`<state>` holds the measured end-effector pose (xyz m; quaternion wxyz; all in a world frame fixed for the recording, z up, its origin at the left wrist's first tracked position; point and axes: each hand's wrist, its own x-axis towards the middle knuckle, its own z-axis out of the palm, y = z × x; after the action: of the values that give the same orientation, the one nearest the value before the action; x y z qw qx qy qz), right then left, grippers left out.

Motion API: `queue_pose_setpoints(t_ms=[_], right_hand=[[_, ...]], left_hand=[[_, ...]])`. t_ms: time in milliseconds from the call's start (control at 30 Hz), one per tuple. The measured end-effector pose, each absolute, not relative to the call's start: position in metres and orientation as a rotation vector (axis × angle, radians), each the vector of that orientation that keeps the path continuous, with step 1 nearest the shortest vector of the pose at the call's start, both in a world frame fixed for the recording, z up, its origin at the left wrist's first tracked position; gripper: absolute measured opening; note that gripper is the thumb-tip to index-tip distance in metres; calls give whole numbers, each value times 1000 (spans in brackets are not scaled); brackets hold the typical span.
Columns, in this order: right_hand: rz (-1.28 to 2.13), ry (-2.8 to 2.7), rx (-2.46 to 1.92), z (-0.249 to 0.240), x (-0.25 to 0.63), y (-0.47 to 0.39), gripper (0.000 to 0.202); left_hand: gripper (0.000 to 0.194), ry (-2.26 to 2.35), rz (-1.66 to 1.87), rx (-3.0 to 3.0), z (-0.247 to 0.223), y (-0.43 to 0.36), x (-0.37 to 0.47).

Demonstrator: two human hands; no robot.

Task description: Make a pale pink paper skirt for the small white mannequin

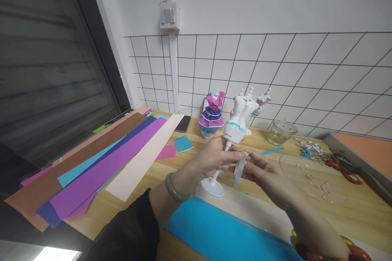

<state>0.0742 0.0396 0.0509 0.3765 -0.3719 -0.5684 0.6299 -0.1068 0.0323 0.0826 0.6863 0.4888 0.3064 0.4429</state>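
Observation:
A small white dress-form mannequin (240,118) tilts on its stand, with a turquoise trim around its hips. My left hand (216,155) is closed around the stand's pole just under the body, and its thumb reaches the top of a narrow white roll of tape (239,171). My right hand (260,167) pinches that roll from the right side. The round white base (212,187) of the stand shows below my left hand. Some of the fingers of both hands are hidden behind the pole and the roll.
Long coloured paper strips (110,163) lie at left. Behind stands a mannequin in a ruffled paper dress (212,116). A glass jar (280,132), scissors (344,169) and a clear round plate (294,187) are at right. A blue sheet (226,232) lies in front.

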Motion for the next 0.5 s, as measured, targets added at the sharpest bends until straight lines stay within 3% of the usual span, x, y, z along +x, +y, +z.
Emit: queue_pose_setpoints(t_ms=[367,500], right_hand=[[1385,-1241,-1019,63,73,41,42],[1089,-1389,-1021,65,79,42,37]], left_hand=[[38,643,1030,1125,84,32,-106],[44,672,1012,1132,86,31,-106]])
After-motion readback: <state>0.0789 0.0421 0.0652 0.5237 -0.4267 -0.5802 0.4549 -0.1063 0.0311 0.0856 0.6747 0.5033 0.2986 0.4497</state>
